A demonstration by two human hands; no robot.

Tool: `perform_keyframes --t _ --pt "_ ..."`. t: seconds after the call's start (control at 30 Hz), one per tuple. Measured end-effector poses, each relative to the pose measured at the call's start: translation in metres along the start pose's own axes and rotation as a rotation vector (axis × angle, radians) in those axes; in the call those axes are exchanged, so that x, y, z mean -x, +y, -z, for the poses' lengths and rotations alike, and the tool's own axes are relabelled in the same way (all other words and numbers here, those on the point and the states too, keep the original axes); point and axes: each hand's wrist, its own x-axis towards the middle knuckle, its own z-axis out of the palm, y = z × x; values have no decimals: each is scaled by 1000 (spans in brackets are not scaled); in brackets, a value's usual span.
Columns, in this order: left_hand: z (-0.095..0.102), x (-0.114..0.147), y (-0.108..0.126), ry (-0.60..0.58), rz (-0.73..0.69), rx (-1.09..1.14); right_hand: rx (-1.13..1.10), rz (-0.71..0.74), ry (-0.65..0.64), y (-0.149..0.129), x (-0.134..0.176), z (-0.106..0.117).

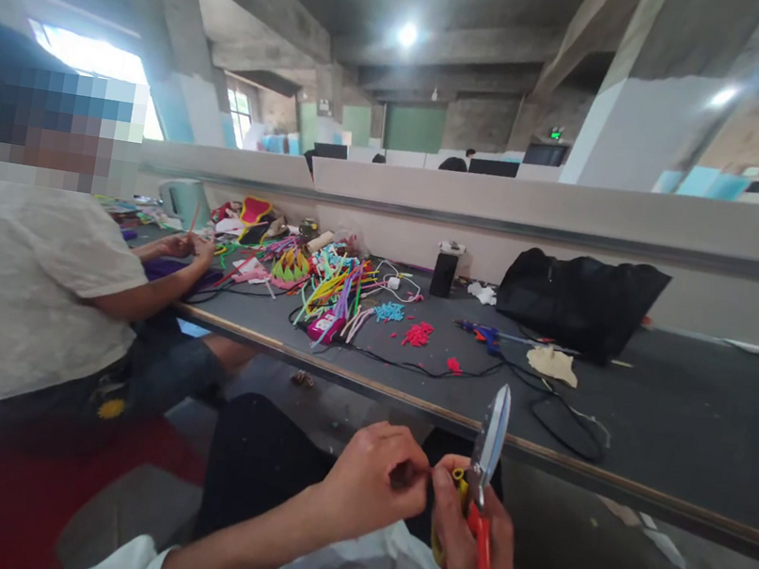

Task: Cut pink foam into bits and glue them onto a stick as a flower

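Above my lap, my right hand (pixel 474 536) is wrapped round a pair of red-handled scissors (pixel 491 444), whose broad metal blades point up. A yellow piece (pixel 460 477) shows between its thumb and the scissors; its kind is unclear. My left hand (pixel 379 479) is curled, thumb and forefinger pinched together against the fingertips of the right. A tiny reddish bit seems to be between the two hands, too small to name. On the table ahead lie piles of small red pieces (pixel 419 333) and blue pieces (pixel 389 312), beside a heap of coloured fuzzy stems (pixel 335 292).
The dark table's wooden edge (pixel 397 399) runs just beyond my hands. On it are a blue glue gun (pixel 486 335), black cables (pixel 570 418), a black bag (pixel 576 304) and a dark box (pixel 444 275). A co-worker (pixel 32 271) sits close on the left.
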Motion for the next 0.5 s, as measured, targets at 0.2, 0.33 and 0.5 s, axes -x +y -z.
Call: perform_keyframes --t 0.2,0.33,0.5 --pt "10 -13 11 122 455 616 251 195 -32 13 0 -6" --pt "11 -18 17 198 505 797 407 277 -52 34 3 -11" --pt "7 -18 19 261 505 826 537 330 -36 43 4 -15"
